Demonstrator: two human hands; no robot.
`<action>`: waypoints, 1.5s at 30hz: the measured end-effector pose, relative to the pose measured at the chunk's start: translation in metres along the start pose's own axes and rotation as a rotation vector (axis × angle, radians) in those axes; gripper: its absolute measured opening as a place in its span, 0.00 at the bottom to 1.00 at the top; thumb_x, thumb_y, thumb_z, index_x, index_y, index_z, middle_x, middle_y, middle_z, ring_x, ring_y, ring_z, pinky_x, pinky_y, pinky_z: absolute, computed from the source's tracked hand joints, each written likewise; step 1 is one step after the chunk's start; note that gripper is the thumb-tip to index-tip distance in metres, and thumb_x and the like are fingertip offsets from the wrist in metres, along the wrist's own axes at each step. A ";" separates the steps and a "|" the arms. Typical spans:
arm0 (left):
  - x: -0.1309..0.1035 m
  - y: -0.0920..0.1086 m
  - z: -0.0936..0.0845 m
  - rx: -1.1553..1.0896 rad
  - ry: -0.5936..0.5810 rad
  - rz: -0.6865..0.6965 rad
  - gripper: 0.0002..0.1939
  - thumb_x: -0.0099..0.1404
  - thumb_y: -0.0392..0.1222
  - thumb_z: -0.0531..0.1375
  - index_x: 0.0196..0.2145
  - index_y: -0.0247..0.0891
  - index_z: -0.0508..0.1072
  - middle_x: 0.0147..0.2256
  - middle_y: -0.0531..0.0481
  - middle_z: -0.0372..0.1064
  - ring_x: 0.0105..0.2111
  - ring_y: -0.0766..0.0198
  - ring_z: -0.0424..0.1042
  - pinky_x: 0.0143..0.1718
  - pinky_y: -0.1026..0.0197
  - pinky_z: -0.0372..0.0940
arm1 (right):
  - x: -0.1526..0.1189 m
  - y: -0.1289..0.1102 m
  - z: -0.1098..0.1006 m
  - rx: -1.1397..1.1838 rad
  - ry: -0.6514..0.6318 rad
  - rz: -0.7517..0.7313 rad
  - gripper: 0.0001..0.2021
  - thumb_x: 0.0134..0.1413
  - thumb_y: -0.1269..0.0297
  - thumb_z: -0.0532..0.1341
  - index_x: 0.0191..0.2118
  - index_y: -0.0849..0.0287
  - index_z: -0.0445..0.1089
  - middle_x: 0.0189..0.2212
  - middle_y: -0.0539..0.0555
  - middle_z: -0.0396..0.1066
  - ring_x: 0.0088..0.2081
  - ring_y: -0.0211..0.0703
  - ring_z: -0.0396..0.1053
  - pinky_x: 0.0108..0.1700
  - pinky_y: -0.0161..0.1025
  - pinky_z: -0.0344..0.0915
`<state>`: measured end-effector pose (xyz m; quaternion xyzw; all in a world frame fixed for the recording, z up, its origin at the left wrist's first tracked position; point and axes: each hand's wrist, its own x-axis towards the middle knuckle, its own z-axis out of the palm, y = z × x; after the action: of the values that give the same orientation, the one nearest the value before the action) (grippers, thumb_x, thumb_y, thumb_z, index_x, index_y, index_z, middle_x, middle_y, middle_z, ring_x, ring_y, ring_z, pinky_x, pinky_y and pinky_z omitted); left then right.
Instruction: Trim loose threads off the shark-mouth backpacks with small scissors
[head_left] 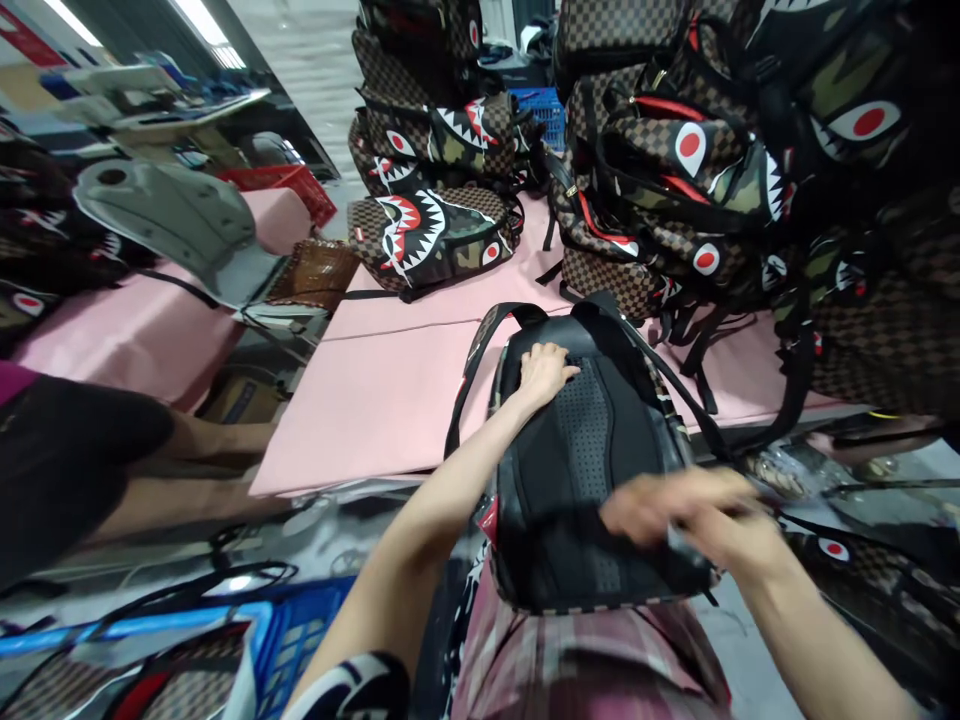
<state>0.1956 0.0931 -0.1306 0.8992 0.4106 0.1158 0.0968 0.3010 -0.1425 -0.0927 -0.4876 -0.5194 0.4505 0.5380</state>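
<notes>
A black backpack [630,420] lies with its padded back panel facing up, its top end on the pink table and its lower end over my lap. The panel has a perforated grey strip down the middle. My left hand [546,374] rests on the upper left of this panel, fingers out and lightly bent, gripping nothing visible. Above the lower right of the backpack, my right hand [682,505] is smeared by motion, so its fingers and anything in them cannot be made out. The shoulder straps [480,350] spread out to both sides of the bag.
Checkered shark-face backpacks [435,235] are stacked at the back of the pink table [375,400], with a larger pile [675,190] to the right. A blue crate [300,640] holding bags stands at lower left. Another person's legs [187,470] and a grey chair [172,220] are on the left.
</notes>
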 end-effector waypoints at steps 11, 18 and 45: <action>-0.077 0.005 0.041 -0.009 0.269 0.219 0.19 0.58 0.25 0.50 0.47 0.34 0.65 0.40 0.43 0.64 0.41 0.57 0.63 0.44 0.53 0.60 | 0.115 0.081 -0.053 -1.041 -0.010 -0.285 0.26 0.48 0.81 0.46 0.50 0.56 0.66 0.47 0.56 0.64 0.52 0.47 0.59 0.54 0.47 0.58; -0.130 0.002 0.047 -0.026 0.197 0.441 0.18 0.64 0.28 0.47 0.51 0.28 0.63 0.41 0.41 0.65 0.45 0.56 0.62 0.49 0.51 0.61 | 0.051 0.089 -0.050 -1.143 -0.191 -0.369 0.35 0.40 0.86 0.44 0.55 0.55 0.61 0.49 0.56 0.62 0.56 0.46 0.56 0.54 0.47 0.59; -0.371 -0.032 0.072 -0.359 0.049 -0.167 0.39 0.59 0.51 0.58 0.62 0.46 0.44 0.62 0.39 0.44 0.63 0.44 0.40 0.58 0.37 0.45 | -0.173 0.115 -0.032 -0.003 0.706 0.399 0.23 0.54 0.50 0.56 0.53 0.56 0.65 0.54 0.59 0.63 0.52 0.51 0.64 0.53 0.52 0.60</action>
<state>-0.0424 -0.1747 -0.2562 0.8272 0.4588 0.2007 0.2549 0.3262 -0.3025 -0.2272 -0.7043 -0.1986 0.3504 0.5846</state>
